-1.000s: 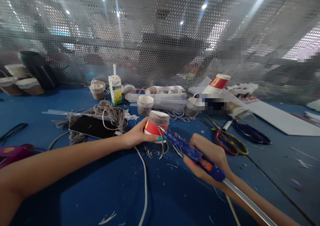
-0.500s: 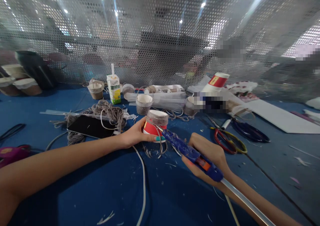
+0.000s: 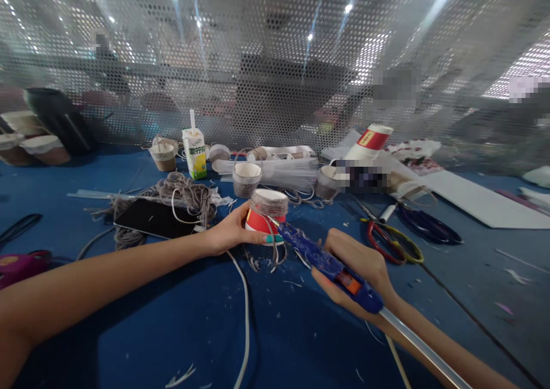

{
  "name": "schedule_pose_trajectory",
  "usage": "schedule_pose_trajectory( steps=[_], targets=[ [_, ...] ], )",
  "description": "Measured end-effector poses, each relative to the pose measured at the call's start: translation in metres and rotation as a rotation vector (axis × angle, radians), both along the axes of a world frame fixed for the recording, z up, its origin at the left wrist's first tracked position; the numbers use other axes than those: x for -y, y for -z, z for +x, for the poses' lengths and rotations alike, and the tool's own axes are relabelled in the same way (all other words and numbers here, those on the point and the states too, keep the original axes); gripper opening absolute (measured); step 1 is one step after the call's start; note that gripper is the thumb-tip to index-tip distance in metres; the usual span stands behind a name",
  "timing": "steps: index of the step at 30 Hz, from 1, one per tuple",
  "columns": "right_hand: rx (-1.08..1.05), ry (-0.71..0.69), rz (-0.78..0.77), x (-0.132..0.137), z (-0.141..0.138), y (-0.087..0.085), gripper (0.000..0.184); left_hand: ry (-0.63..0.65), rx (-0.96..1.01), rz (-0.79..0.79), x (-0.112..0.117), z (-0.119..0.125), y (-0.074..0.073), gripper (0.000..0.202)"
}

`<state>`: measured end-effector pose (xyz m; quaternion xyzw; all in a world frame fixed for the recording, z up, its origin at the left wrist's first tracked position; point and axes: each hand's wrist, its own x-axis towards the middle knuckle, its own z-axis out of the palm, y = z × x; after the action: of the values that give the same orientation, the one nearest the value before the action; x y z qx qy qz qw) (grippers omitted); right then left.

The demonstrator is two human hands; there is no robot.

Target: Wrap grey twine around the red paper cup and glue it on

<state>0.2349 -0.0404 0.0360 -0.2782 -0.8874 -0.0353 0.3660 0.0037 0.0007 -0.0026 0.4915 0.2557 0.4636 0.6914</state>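
My left hand (image 3: 234, 228) is closed around a red and white paper cup (image 3: 256, 221), thumb across its lower side. Grey cord (image 3: 271, 201) is wound round the upper part of the cup, and a loose end hangs down in front. In my right hand (image 3: 356, 266) is a blue hot glue gun (image 3: 315, 254), with a long clear glue stick (image 3: 423, 343) sticking out of its back. The gun's nozzle (image 3: 274, 221) points at the cup just below the wound cord; I cannot tell whether it touches.
A tangle of grey cord (image 3: 189, 189) and a black phone (image 3: 152, 217) lie left. Behind the cup stand a small cord-wrapped bucket (image 3: 246, 180) and a drink carton (image 3: 195, 154). Scissors (image 3: 387, 243) lie right, near stacked paper cups (image 3: 373, 140). Perforated metal mesh (image 3: 275, 62) rises at the back.
The whole view has shifted very slightly. Both hands, the cup and the glue gun keep nearly the same positions.
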Motion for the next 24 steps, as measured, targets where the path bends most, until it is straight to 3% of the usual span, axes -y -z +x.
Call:
schedule_pose_trajectory(
  steps=[24],
  targets=[
    [0.001,0.03,0.012,0.0004,0.0017,-0.0016,0.027,0.052,0.028,-0.01,0.0014,-0.0028,-0.0035,0.052]
  ],
)
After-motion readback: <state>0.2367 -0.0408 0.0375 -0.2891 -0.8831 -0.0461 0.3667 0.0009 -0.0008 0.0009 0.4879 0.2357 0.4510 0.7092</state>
